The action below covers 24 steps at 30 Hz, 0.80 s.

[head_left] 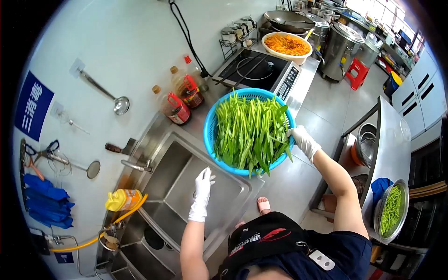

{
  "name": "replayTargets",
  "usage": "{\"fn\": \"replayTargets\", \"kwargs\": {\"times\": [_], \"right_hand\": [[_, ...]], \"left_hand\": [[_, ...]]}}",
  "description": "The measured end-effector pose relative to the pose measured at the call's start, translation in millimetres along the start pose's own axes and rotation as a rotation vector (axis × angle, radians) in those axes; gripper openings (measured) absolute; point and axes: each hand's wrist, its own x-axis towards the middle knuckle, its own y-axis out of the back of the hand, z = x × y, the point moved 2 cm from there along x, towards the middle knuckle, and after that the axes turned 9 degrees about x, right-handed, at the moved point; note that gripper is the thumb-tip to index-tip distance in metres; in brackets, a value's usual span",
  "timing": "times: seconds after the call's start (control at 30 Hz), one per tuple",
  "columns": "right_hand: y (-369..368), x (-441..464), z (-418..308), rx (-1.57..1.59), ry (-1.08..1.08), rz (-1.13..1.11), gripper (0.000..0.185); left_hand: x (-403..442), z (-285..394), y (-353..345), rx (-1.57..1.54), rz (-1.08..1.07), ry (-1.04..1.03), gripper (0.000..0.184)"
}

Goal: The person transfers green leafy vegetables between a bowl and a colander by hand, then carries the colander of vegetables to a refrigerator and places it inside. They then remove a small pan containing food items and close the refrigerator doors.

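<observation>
A round blue plastic basket [210, 127], heaped with long-stemmed leafy greens [251, 129], sits at the corner of the sink beside the induction cooker. My right hand [304, 142], in a white glove, grips the basket's rim on the right side. Over the basin, my left hand [203, 186], also gloved in white, is apart from the basket and holds nothing, its fingers slightly spread. Beneath it lies the stainless steel sink [179, 175].
Sauce bottles [176, 108] stand along the wall behind the sink. Past the induction cooker [252, 70] is a bowl of shredded orange vegetable [298, 57]. On the right, a steel table [392, 126] carries a bowl of chopped green pieces [392, 210]. A yellow bottle [122, 199] stands by the faucet [137, 164].
</observation>
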Motion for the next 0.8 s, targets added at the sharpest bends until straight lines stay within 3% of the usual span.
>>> {"fn": "replayTargets", "kwargs": {"times": [0.1, 0.2, 0.37, 0.47, 0.5, 0.63, 0.73, 0.8], "right_hand": [[-8, -2, -1, 0.061, -0.031, -0.041, 0.015], [0, 10, 4, 0.094, 0.02, -0.019, 0.016], [13, 29, 17, -0.016, 0.017, -0.052, 0.021], [8, 27, 31, -0.238, -0.036, 0.027, 0.026], [6, 25, 35, -0.248, 0.02, 0.046, 0.026], [4, 34, 54, 0.113, -0.138, -0.004, 0.023], [-1, 25, 43, 0.109, 0.032, 0.036, 0.021], [-1, 25, 42, 0.089, 0.032, 0.062, 0.025]], "left_hand": [[16, 5, -12, -0.034, 0.023, 0.088, 0.071], [51, 17, -36, -0.084, -0.011, 0.121, 0.068], [100, 9, -46, -0.193, -0.044, 0.155, 0.05], [113, 16, -46, -0.069, 0.018, 0.239, 0.044], [118, 15, -46, -0.107, -0.01, 0.197, 0.033], [146, 21, -43, 0.053, -0.196, 0.119, 0.022], [165, 28, -47, 0.087, -0.248, 0.125, 0.018], [182, 18, -51, 0.203, -0.15, 0.108, 0.017]]}}
